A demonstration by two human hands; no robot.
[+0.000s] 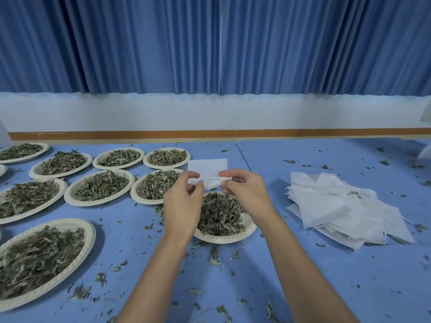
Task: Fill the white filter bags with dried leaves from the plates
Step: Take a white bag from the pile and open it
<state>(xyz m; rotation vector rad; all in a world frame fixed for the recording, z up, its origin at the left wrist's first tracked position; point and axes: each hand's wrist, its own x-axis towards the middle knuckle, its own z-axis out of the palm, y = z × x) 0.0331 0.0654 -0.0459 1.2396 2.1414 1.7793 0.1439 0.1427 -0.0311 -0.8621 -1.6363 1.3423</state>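
Here, filter bag (211,182) between left hand (183,202), right hand (247,194)

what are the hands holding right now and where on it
One thin white fabric filter bag, pinched at its crumpled edge: left hand on its left end, right hand on its right end.

Even, diffuse indoor light, tinted cool by the blue curtain (140,43); a thin bright slit (221,26) where its panels meet admits daylight. Shadows are soft and faint, lying under the forearms (163,276) and beside the rims of the plates (100,203) on the table (326,276). The stack of filter bags (345,210) is bright, with little weave detail. Wide-angle distortion bows the orange wall band (210,134) and stretches the smeared lower-left plate (88,231); the left hand (184,203) and right hand (247,194), pinching a filter bag (212,183), appear slightly soft
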